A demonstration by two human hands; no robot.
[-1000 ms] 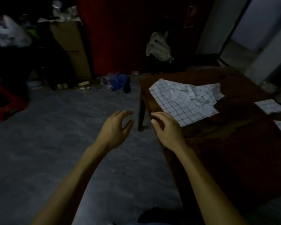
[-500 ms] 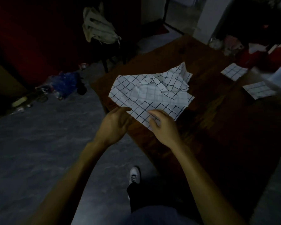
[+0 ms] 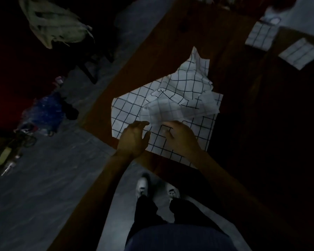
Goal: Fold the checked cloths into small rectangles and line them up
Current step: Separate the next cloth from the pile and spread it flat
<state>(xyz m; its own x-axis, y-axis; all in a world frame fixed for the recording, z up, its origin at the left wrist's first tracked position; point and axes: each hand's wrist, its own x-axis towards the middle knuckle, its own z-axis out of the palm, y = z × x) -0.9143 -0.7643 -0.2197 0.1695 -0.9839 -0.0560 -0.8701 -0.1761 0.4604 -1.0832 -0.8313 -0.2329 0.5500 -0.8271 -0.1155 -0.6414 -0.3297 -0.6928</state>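
Nearest the camera: my dark trouser legs and two white shoes point(image 3: 143, 185) on the grey floor point(image 3: 43, 196), at the near edge of the dark brown wooden worktop point(image 3: 170, 42). No lettering can be read on the shoes.

Above them, my two bare forearms reach onto the worktop. My left hand point(image 3: 132, 140) lies over the near left part of the large crumpled white cloth with a black check point(image 3: 170, 98), fingers spread and loosely curved, not closed on anything. My right hand point(image 3: 181, 138) lies just beside it on the same cloth, palm down, fingers bent; whether they pinch a fold I cannot tell.

One such unfolded cloth is present. It lies near the worktop's left edge, its near half flat, its far half bunched into raised creases with one corner pointing away from me.

Farther off, toward the right, two small folded checked rectangles rest on the worktop: the nearer point(image 3: 300, 53) and the farther point(image 3: 260, 36), near each other but apart, both blurred.

On the floor to the left lies one blue crumpled bag point(image 3: 43, 111) among small litter. Farthest left, one pale greenish garment point(image 3: 54, 24) hangs in the dark. No brand, label or writing is legible anywhere.
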